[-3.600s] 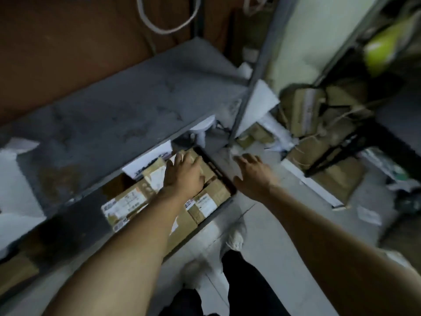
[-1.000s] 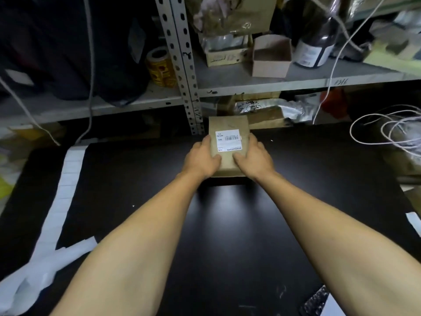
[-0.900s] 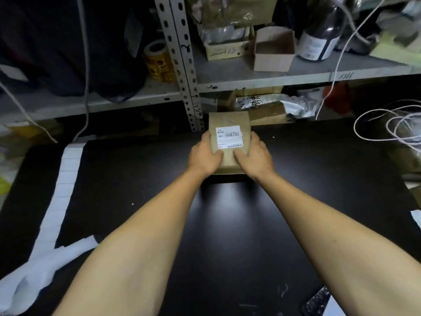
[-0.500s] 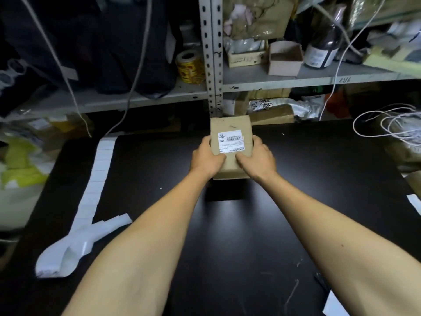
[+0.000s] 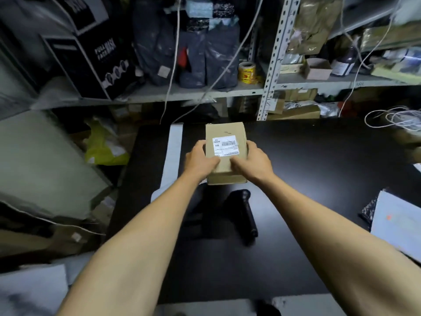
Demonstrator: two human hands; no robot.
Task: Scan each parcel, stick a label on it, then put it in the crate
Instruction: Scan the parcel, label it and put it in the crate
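— Hands first: what are they doing?

— Both grip one parcel. The left hand curls round its left edge, thumb lying over the top face; the right hand does the same on the right edge, its thumb reaching across the near part of the top.

— And the parcel itself?

— It is a small brown cardboard box, held level above the far middle of the black worktop, with a white barcode label on its top face. The print on it is turned sideways to the wearer.

— Is it resting on the surface?

— I cannot tell; its near edge is lit and the surface under it is dark.

— What lies near it?

— A black handheld scanner lies on the worktop just nearer than the parcel, between the two forearms. A strip of white label backing runs along the worktop's left side. At the right edge sits a white sheet.

— Further out?

— Metal shelving stands behind the worktop, holding dark bags, a yellow roll of tape, a small open carton and a dark bottle. White cable is coiled at the far right. A yellow bag lies to the left, below the worktop.
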